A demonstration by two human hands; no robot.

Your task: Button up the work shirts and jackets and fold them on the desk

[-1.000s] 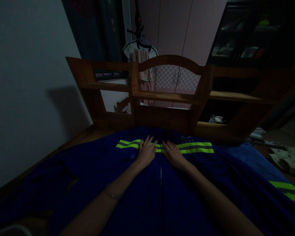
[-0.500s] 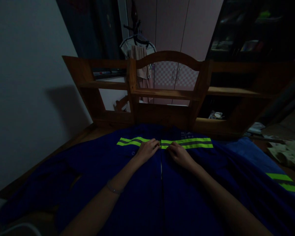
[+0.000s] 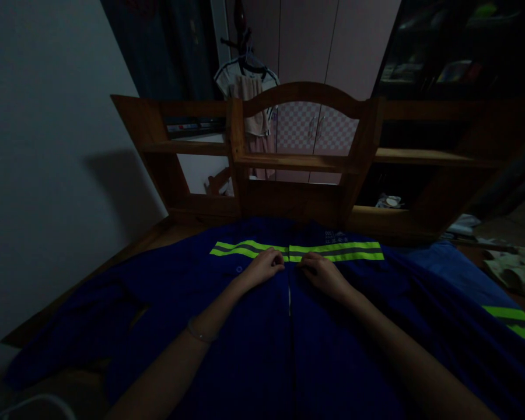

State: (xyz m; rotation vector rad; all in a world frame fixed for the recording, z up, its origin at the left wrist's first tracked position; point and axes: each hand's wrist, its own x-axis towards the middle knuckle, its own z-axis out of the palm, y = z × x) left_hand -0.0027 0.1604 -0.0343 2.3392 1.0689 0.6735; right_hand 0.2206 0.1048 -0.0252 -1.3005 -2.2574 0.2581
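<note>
A dark blue work jacket (image 3: 245, 326) with a yellow-green and grey reflective stripe (image 3: 336, 252) across the chest lies spread out, its front seam running down the middle. My left hand (image 3: 265, 267) is closed in a pinch on the cloth just left of the seam, at the lower edge of the stripe. On the other side, my right hand (image 3: 321, 271) has its fingers curled and pinching the cloth just below the stripe. The dim light hides how much fabric sits between the fingertips. A narrow pale gap shows in the seam below the hands.
Beyond the jacket stands a wooden headboard (image 3: 297, 160) with open shelves. A wall (image 3: 61, 146) is close on the left. Blue cloth (image 3: 441, 265) and pale cloth (image 3: 514, 268) lie to the right. Clothes hang on a coat stand (image 3: 240, 38) before pink cupboards (image 3: 306, 46).
The camera view has shifted slightly. My right hand has moved a little lower on the cloth, away from the stripe; my left hand stays nearly in place beside the seam.
</note>
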